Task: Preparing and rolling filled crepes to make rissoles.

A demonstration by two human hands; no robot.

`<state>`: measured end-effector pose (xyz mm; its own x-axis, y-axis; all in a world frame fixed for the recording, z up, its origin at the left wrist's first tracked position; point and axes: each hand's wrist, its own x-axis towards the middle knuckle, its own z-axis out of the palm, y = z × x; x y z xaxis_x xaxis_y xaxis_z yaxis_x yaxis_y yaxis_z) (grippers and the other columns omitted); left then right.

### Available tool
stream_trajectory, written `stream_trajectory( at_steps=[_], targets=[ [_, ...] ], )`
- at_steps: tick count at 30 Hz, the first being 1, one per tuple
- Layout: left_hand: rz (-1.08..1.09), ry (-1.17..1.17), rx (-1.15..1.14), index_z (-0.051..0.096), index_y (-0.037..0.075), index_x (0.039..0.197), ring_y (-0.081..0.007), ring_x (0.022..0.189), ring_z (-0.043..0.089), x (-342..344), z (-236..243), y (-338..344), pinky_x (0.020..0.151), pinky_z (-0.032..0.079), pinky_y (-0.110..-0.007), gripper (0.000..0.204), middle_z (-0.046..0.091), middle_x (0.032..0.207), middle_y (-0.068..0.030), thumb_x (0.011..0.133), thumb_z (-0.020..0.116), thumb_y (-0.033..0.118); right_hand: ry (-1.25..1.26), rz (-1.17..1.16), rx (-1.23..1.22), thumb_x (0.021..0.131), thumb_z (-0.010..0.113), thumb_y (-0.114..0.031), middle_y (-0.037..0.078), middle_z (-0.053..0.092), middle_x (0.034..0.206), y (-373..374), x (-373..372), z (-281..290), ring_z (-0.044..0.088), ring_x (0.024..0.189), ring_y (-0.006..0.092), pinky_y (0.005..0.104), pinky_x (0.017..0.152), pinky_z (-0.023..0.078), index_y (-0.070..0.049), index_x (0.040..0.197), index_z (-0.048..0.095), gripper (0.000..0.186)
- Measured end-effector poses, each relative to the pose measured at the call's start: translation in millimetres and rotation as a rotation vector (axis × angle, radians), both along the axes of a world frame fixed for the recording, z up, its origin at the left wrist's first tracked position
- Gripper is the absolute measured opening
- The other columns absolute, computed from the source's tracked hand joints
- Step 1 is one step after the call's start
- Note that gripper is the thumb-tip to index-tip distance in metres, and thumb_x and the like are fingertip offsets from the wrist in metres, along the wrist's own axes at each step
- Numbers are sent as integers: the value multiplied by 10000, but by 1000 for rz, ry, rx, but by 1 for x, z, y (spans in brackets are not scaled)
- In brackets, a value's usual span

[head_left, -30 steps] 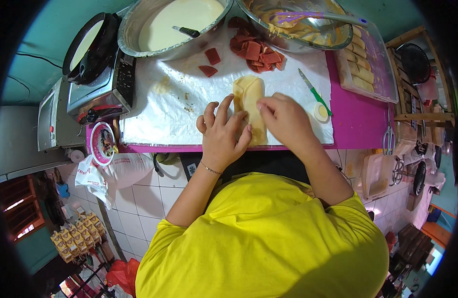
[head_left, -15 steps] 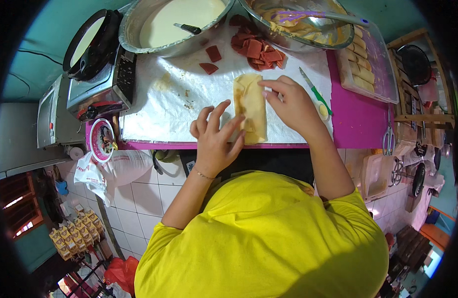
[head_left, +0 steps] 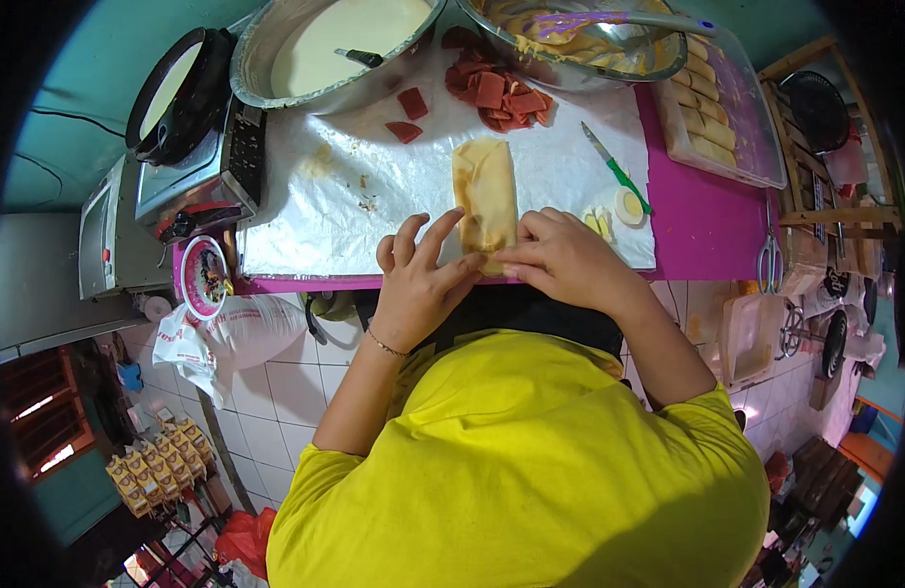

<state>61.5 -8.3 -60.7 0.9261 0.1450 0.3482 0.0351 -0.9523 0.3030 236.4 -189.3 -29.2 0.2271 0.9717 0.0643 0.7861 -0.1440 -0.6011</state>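
A pale yellow crepe (head_left: 487, 186), folded into a long flat strip, lies on the white sheet with its near end at the table's front edge. My left hand (head_left: 425, 279) holds the left corner of that near end between thumb and index finger, its other fingers raised and spread. From the right, my right hand (head_left: 570, 263) pinches the same end, fingers bent together. Any filling inside the crepe is hidden. Right of the crepe lie a green-handled knife (head_left: 617, 171), a halved boiled egg (head_left: 629, 206) and pale egg slices (head_left: 599, 223).
Reddish meat slices (head_left: 497, 93) lie beyond the crepe. At the back stand a basin of white batter (head_left: 345, 39) and a bowl of creamy filling (head_left: 580, 59). A tray of rolled crepes (head_left: 712, 113) sits right; a pan (head_left: 173, 98) on a stove (head_left: 193, 181) sits left.
The crepe's right side now lies folded flat. My right hand has come down from its far right edge to the near end. Egg slices formerly behind that hand now show.
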Motion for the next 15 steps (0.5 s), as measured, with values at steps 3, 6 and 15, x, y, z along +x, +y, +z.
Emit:
stream_trajectory(
  at_steps=[3,6,15],
  targets=[
    [-59,-21,-4,727,244,986,-328,1284,467,3,2,3,1048,290,-451,198,567,1428,-21,805,806,260,46,7,47,886,738,-201,83,597,951,0,-2,0,597,973,288,401,870,486,-68,1016,754,186],
    [-12,-104,-161,713,195,946,-323,1250,497,11,4,5,1034,298,-454,162,611,1363,-17,811,799,220,96,-69,116,896,738,-212,92,601,929,3,0,-3,606,931,289,397,842,493,-50,995,745,190],
    [160,-92,-63,708,182,983,-310,1240,500,44,0,13,1013,306,-461,193,621,1283,-12,811,794,209,231,-395,123,883,736,-175,121,623,895,31,6,-16,630,892,327,432,813,514,-41,914,719,138]
  ],
)
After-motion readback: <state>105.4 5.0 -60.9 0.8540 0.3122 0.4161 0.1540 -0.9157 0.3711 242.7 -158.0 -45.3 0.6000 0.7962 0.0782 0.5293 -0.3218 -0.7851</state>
